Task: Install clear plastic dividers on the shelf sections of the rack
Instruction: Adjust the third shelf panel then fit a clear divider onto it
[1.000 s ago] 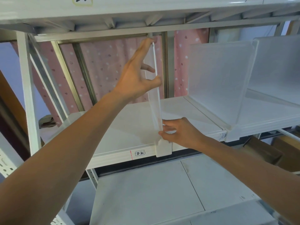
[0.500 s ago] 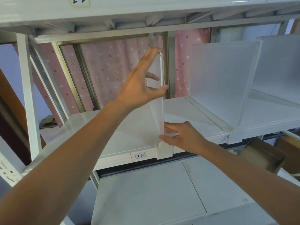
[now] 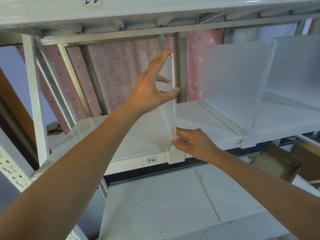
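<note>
A white metal rack (image 3: 32, 104) fills the view, its middle shelf (image 3: 138, 135) tagged with a label (image 3: 151, 160) reading 3-2, where a person stands a clear divider (image 3: 168, 108) on edge. The panel is upright on the shelf, its long axis running front to back, so that only its thin near edge faces the camera, and its foot (image 3: 176, 155) hooks down over the shelf's front lip, just right of the label. Two fitted dividers (image 3: 235, 80) already stand further right on the same level, a likely guide to where this one should end up. The left hand (image 3: 152, 90) has its grip closed on the divider's upper front edge, thumb on the near side and fingers (image 3: 162, 78) visible through the plastic, apparently to keep the tall sheet plumb and stop it flexing. The right hand (image 3: 192, 142) pinches the panel low down, fingertips at the base of the same edge just above the foot, seemingly to steer it onto the lip. Judging by the foot's position the divider is close to seated, though whether it has clipped home cannot be told. A pink dotted curtain (image 3: 121, 71) hangs behind.
</note>
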